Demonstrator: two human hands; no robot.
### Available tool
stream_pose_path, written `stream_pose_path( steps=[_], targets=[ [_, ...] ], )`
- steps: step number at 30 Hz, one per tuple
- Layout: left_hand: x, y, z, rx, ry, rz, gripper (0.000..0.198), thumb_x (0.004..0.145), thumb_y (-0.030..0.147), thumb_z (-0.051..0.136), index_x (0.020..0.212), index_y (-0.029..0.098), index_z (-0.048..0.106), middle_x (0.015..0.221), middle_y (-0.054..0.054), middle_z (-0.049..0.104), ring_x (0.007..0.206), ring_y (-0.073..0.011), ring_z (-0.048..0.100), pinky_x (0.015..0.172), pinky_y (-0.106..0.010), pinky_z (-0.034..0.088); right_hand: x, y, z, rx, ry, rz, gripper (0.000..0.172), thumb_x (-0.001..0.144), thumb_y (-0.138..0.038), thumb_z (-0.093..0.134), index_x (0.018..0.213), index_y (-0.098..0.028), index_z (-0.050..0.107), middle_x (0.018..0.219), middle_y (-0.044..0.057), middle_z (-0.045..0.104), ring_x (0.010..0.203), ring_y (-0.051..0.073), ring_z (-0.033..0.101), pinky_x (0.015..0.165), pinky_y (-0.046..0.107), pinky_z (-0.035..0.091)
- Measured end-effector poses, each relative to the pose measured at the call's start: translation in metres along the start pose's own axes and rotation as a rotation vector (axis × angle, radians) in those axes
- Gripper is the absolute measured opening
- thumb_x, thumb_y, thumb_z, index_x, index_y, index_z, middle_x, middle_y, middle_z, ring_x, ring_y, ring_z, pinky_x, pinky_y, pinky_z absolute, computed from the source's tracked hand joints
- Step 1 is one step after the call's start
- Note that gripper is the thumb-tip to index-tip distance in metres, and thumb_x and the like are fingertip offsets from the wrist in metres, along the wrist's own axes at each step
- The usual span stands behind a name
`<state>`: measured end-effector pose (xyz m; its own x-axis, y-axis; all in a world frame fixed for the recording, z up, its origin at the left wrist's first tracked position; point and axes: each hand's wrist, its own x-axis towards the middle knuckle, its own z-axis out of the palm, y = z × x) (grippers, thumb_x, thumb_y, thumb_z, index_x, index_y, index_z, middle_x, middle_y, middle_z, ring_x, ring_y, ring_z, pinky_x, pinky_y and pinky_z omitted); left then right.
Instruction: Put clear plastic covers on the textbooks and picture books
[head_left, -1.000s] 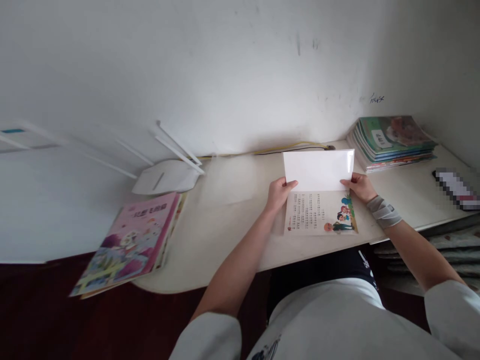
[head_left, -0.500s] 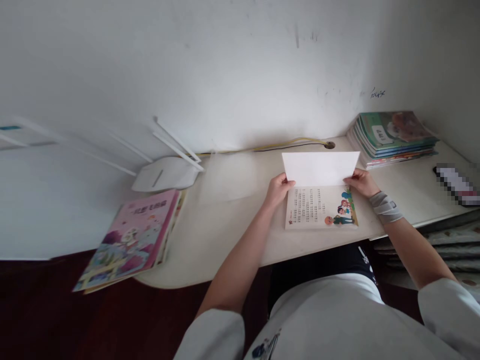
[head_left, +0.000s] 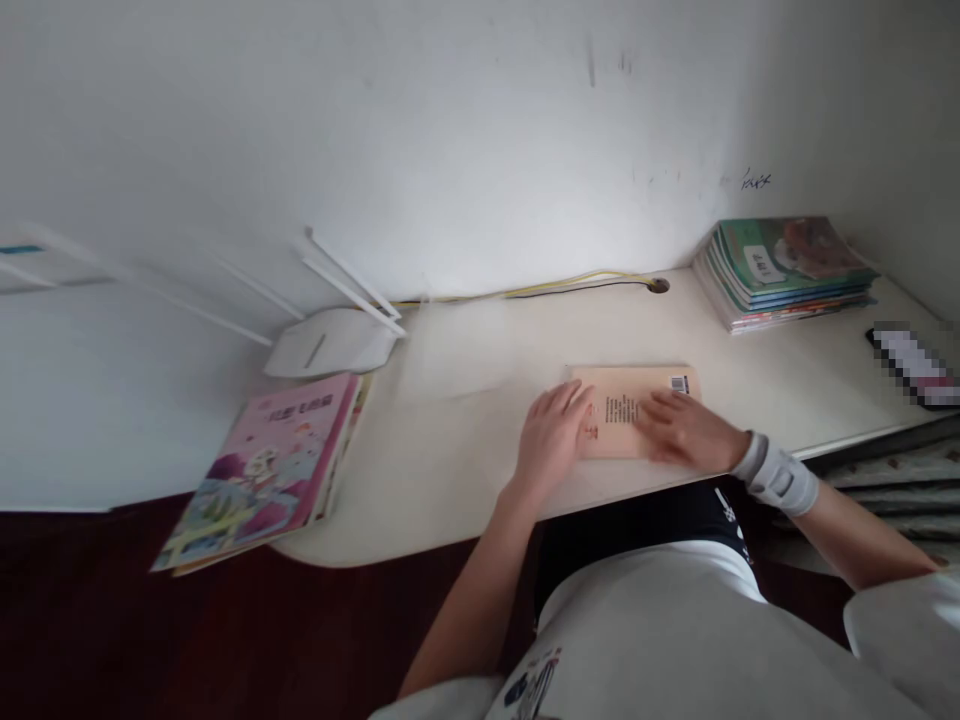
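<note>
A thin booklet (head_left: 631, 392) lies closed on the cream desk (head_left: 465, 450), its tan back cover with a barcode facing up. My left hand (head_left: 551, 440) rests flat on its left edge, fingers stretched out. My right hand (head_left: 684, 432), with a grey wrist wrap, lies flat across the cover's right part, slightly blurred by motion. Neither hand holds anything.
A stack of colourful books (head_left: 787, 272) sits at the desk's far right corner. A pink picture book (head_left: 270, 465) lies on a pile at the left edge, overhanging it. A white router with antennas (head_left: 334, 335) and a yellow cable (head_left: 555, 288) are by the wall. A dark object (head_left: 911, 365) lies right.
The booklet was held open with its white page raised; now it is closed flat with the back cover up. Both hands went from gripping the page edges to lying flat on the cover.
</note>
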<state>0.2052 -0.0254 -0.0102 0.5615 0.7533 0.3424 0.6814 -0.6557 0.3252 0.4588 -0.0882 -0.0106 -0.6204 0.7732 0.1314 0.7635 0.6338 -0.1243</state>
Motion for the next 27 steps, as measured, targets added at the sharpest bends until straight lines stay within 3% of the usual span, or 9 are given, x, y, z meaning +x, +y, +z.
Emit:
stream_pose_path(
  steps=[3, 7, 12, 15, 17, 19, 22, 25, 27],
  targets=[
    [-0.035, 0.019, 0.004, 0.024, 0.071, -0.015, 0.036, 0.090, 0.029, 0.043, 0.123, 0.019, 0.053, 0.122, -0.012, 0.059, 0.111, -0.0233, 0.054, 0.095, -0.040, 0.044, 0.009, -0.025, 0.013, -0.120, 0.001, 0.001, 0.066, 0.080, -0.052, 0.058, 0.133, -0.014, 0.045, 0.140, 0.024, 0.039, 0.128, 0.038, 0.035, 0.097, 0.057, 0.031],
    [-0.068, 0.017, 0.009, 0.027, 0.051, 0.078, 0.031, 0.087, 0.034, 0.051, 0.113, 0.018, 0.058, 0.114, -0.011, 0.063, 0.107, -0.0226, 0.057, 0.091, -0.038, 0.047, 0.007, -0.035, 0.021, -0.243, 0.054, 0.011, 0.049, 0.087, -0.043, 0.051, 0.122, -0.009, 0.054, 0.128, 0.023, 0.053, 0.119, 0.033, 0.047, 0.095, 0.049, 0.040],
    [-0.074, 0.012, 0.006, 0.073, 0.123, 0.207, 0.023, 0.089, 0.014, 0.044, 0.095, 0.020, 0.065, 0.104, -0.007, 0.067, 0.102, -0.0202, 0.060, 0.091, -0.038, 0.048, 0.006, -0.053, 0.021, -0.301, 0.083, 0.002, 0.032, 0.089, -0.011, 0.037, 0.110, -0.003, 0.060, 0.114, 0.025, 0.061, 0.102, 0.027, 0.061, 0.083, 0.038, 0.049],
    [-0.072, 0.028, 0.004, 0.042, 0.214, 0.309, 0.020, 0.087, 0.015, 0.049, 0.097, 0.022, 0.065, 0.098, -0.006, 0.069, 0.097, -0.0192, 0.063, 0.090, -0.037, 0.049, 0.014, -0.061, 0.008, -0.232, -0.017, 0.061, 0.032, 0.086, -0.006, 0.035, 0.104, -0.005, 0.062, 0.099, 0.023, 0.066, 0.085, 0.025, 0.065, 0.064, 0.033, 0.051],
    [-0.072, 0.044, 0.006, 0.034, 0.199, 0.405, 0.021, 0.086, 0.019, 0.053, 0.103, 0.022, 0.063, 0.099, -0.006, 0.069, 0.099, -0.0193, 0.062, 0.092, -0.037, 0.047, 0.024, -0.061, -0.009, -0.169, -0.097, 0.127, 0.027, 0.085, -0.007, 0.039, 0.096, -0.008, 0.064, 0.083, 0.017, 0.068, 0.070, 0.022, 0.065, 0.054, 0.029, 0.047],
    [-0.071, 0.058, 0.011, 0.068, 0.141, 0.449, 0.027, 0.087, 0.022, 0.052, 0.113, 0.022, 0.060, 0.109, -0.007, 0.067, 0.105, -0.0205, 0.060, 0.097, -0.039, 0.044, 0.033, -0.055, -0.034, -0.073, -0.102, 0.198, 0.021, 0.084, -0.011, 0.043, 0.087, -0.011, 0.064, 0.069, 0.011, 0.067, 0.059, 0.018, 0.062, 0.052, 0.027, 0.042],
    [-0.065, 0.063, 0.018, 0.136, 0.071, 0.345, 0.036, 0.088, 0.017, 0.046, 0.122, 0.023, 0.055, 0.124, -0.009, 0.060, 0.116, -0.0226, 0.053, 0.103, -0.043, 0.038, 0.041, -0.030, -0.074, 0.190, 0.082, 0.309, 0.024, 0.085, -0.023, 0.044, 0.075, -0.016, 0.064, 0.059, 0.004, 0.063, 0.053, 0.013, 0.056, 0.054, 0.024, 0.040],
    [-0.060, 0.049, 0.018, 0.158, 0.021, 0.282, 0.033, 0.086, 0.011, 0.044, 0.110, 0.025, 0.062, 0.118, -0.006, 0.064, 0.117, -0.0222, 0.053, 0.104, -0.045, 0.037, 0.032, 0.011, -0.098, 0.555, 0.264, 0.448, 0.026, 0.080, -0.034, 0.049, 0.076, -0.015, 0.066, 0.066, 0.002, 0.065, 0.056, 0.012, 0.055, 0.053, 0.023, 0.041],
    [-0.058, 0.034, 0.012, 0.159, 0.032, 0.294, 0.029, 0.085, 0.009, 0.044, 0.095, 0.024, 0.067, 0.108, -0.003, 0.068, 0.113, -0.0213, 0.055, 0.103, -0.045, 0.038, 0.016, 0.039, -0.095, 0.786, 0.287, 0.608, 0.028, 0.075, -0.039, 0.056, 0.077, -0.014, 0.067, 0.071, 0.003, 0.067, 0.059, 0.014, 0.057, 0.054, 0.024, 0.044]
  ],
)
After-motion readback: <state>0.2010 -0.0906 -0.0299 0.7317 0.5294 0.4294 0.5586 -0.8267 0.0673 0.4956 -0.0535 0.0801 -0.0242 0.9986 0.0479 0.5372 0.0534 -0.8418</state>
